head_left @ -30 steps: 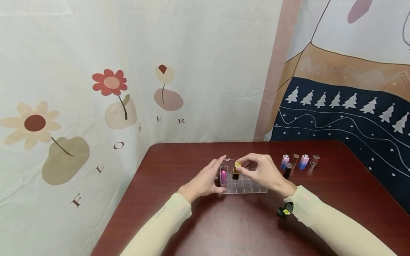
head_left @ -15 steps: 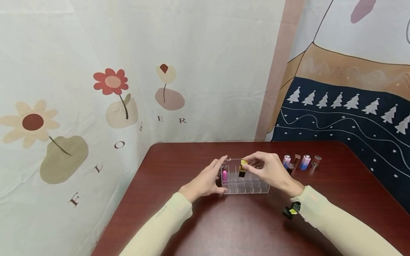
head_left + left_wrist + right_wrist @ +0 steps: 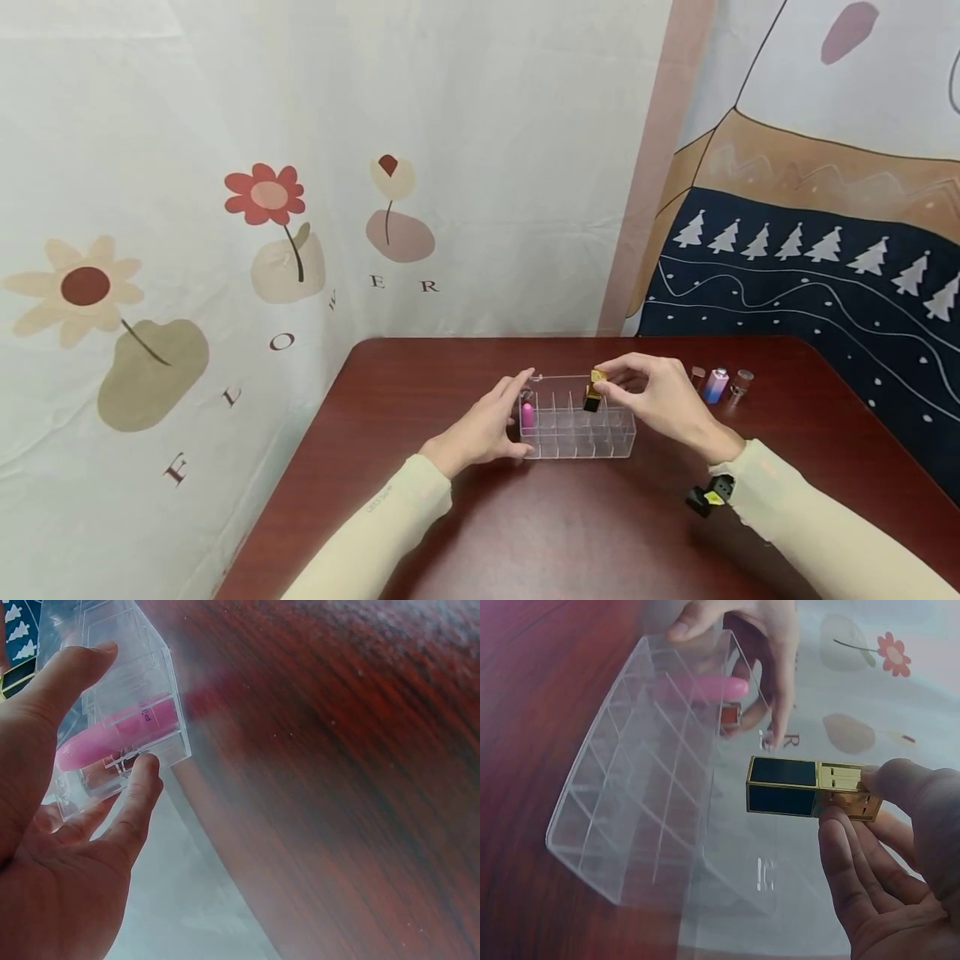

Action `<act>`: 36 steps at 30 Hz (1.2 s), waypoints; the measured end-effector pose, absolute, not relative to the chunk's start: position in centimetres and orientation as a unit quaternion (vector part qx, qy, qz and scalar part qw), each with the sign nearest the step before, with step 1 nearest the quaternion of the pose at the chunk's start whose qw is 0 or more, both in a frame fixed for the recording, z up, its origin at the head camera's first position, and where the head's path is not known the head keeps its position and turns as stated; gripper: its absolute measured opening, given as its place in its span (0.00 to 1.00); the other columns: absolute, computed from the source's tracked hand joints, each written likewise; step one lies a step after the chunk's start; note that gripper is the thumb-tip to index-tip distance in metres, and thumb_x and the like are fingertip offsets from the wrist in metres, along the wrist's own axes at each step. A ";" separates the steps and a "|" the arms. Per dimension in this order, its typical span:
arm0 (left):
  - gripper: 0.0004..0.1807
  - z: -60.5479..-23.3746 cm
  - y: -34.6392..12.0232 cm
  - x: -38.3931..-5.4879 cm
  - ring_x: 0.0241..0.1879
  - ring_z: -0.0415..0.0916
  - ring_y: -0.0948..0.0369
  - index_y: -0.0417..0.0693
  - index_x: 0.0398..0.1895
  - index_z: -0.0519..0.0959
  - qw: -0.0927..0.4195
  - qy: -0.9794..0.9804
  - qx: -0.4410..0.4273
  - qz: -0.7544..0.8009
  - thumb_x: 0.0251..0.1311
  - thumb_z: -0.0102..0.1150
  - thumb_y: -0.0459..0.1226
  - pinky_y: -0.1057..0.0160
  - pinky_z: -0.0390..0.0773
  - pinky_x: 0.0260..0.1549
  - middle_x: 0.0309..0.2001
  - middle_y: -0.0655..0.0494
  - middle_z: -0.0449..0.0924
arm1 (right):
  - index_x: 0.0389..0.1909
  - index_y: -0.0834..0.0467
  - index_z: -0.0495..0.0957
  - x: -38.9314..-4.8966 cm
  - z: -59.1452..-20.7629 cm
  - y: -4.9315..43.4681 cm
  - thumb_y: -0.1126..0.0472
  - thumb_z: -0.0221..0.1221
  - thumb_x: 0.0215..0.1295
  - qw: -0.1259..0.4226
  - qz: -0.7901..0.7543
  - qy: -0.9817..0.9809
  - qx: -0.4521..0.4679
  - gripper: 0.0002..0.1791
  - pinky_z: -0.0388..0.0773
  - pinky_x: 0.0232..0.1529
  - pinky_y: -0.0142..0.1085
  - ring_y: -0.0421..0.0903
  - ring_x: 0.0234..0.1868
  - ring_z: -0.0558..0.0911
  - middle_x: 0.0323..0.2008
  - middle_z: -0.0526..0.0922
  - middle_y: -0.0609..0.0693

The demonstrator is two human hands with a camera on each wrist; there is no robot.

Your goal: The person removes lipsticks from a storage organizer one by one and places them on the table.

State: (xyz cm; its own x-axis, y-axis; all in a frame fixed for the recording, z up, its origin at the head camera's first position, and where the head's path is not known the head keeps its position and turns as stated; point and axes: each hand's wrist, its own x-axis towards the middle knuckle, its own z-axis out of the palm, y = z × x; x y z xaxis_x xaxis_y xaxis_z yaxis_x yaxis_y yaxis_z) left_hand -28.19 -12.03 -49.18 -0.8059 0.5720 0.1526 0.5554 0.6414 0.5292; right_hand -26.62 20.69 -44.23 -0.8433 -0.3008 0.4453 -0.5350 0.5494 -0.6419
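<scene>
A clear divided lipstick organizer [image 3: 576, 444] stands on the table. My left hand [image 3: 486, 421] holds its left end, thumb at the front and fingers round the side and back. A pink lipstick tube [image 3: 112, 741] stands in the end compartment by that hand. Behind it is a small reddish-brown item [image 3: 731, 715], partly hidden. With thumb and fingers, my right hand [image 3: 667, 400] pinches the gold end of a square black-and-gold lipstick [image 3: 782, 784]. Its black end points down, above the back row toward the organizer's right side.
Right of the organizer stand a pink-and-blue tube [image 3: 716, 386], a clear-topped tube [image 3: 741, 386] and a brown tube [image 3: 697, 377], the last partly behind my right hand. A printed cloth [image 3: 480, 167] hangs behind the dark red table [image 3: 420, 375].
My right hand has moved right along the organizer with the black-and-gold lipstick, now covering some of the standing tubes. My left hand stays on the organizer's left end.
</scene>
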 end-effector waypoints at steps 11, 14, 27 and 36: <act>0.72 -48.7 -11.8 -27.9 0.50 0.93 0.52 0.50 0.97 0.50 0.017 0.906 0.311 0.286 0.56 0.93 0.36 0.56 0.94 0.61 0.74 0.43 0.75 | 0.57 0.54 0.95 -26.1 -43.0 23.6 0.59 0.80 0.74 0.152 0.390 -0.884 0.207 0.14 0.89 0.47 0.21 0.38 0.42 0.94 0.47 0.98 0.51; 0.72 -48.6 -11.8 -27.8 0.49 0.93 0.52 0.50 0.97 0.51 0.015 0.907 0.312 0.283 0.56 0.93 0.36 0.56 0.94 0.61 0.74 0.43 0.75 | 0.58 0.54 0.94 -25.8 -42.8 24.2 0.58 0.80 0.75 0.154 0.387 -0.887 0.199 0.15 0.88 0.47 0.20 0.38 0.42 0.95 0.48 0.98 0.52; 0.72 -48.7 -11.9 -27.8 0.50 0.93 0.52 0.49 0.97 0.50 0.016 0.906 0.311 0.285 0.57 0.93 0.37 0.56 0.94 0.61 0.74 0.43 0.75 | 0.61 0.57 0.93 -25.9 -42.2 27.2 0.60 0.79 0.76 0.176 0.372 -0.895 0.172 0.17 0.86 0.40 0.18 0.30 0.38 0.92 0.49 0.98 0.60; 0.72 -48.7 -12.0 -27.7 0.50 0.93 0.52 0.49 0.97 0.50 0.020 0.907 0.308 0.286 0.57 0.93 0.37 0.56 0.94 0.62 0.74 0.43 0.75 | 0.61 0.58 0.93 -25.9 -41.7 28.8 0.59 0.77 0.78 0.180 0.358 -0.903 0.157 0.16 0.87 0.37 0.20 0.36 0.37 0.93 0.49 0.98 0.61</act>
State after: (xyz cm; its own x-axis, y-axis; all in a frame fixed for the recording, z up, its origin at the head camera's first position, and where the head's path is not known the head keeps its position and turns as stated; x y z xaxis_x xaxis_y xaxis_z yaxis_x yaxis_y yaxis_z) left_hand -27.69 -11.97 -48.69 -0.8093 0.5707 0.1393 0.5473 0.6461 0.5320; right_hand -25.91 28.77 -41.75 -0.8859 -0.1534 0.4378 -0.4119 0.6943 -0.5902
